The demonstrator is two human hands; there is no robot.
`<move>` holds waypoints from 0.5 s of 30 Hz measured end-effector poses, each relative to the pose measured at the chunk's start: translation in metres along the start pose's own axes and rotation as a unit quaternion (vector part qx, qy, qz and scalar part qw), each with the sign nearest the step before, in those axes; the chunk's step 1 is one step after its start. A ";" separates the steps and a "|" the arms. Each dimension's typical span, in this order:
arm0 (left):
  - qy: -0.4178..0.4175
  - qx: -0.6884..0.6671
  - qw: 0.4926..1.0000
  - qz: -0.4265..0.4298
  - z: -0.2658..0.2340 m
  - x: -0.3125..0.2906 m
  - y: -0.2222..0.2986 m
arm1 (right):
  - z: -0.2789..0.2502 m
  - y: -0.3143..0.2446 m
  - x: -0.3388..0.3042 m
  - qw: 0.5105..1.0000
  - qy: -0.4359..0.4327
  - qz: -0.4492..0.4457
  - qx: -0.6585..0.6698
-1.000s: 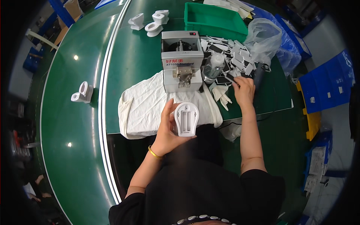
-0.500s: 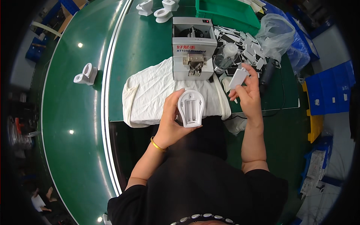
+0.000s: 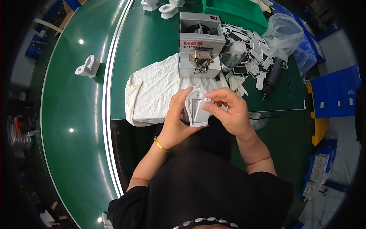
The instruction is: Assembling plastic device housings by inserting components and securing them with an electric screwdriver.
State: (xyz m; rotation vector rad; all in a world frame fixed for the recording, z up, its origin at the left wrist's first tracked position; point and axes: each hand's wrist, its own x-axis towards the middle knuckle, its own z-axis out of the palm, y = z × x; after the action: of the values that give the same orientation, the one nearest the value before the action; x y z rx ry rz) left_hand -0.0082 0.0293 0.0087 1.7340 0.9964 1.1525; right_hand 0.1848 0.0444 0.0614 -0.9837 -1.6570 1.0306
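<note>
My left hand is closed round a white toilet-shaped toy, its underside with the battery compartment turned up. In my right hand a white battery cover is pinched between thumb and fingers. The cover sits tilted over the battery compartment, touching or nearly touching it, and hides most of it. Both hands are over the near edge of the bench, just in front of a white cloth.
A grey tabletop machine stands behind the cloth. To its right are a clear jar, a pile of white covers, a power screwdriver and a green bin. A white toilet-shaped toy stands on the green surface at left.
My right hand has moved left and inward, bringing the battery cover onto or just above the toy's battery compartment. The left hand still holds the toy in nearly the same place.
</note>
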 end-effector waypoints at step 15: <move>-0.026 -0.050 0.998 0.012 -0.006 0.001 0.005 | 0.013 0.010 -0.002 0.999 0.016 -0.008 -0.046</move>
State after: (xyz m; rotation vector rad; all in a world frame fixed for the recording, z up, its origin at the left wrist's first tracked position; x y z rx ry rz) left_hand -0.0130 0.0301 0.0154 1.6923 0.8732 1.1479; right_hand 0.1745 0.0432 0.0484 -1.0406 -1.6961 0.9310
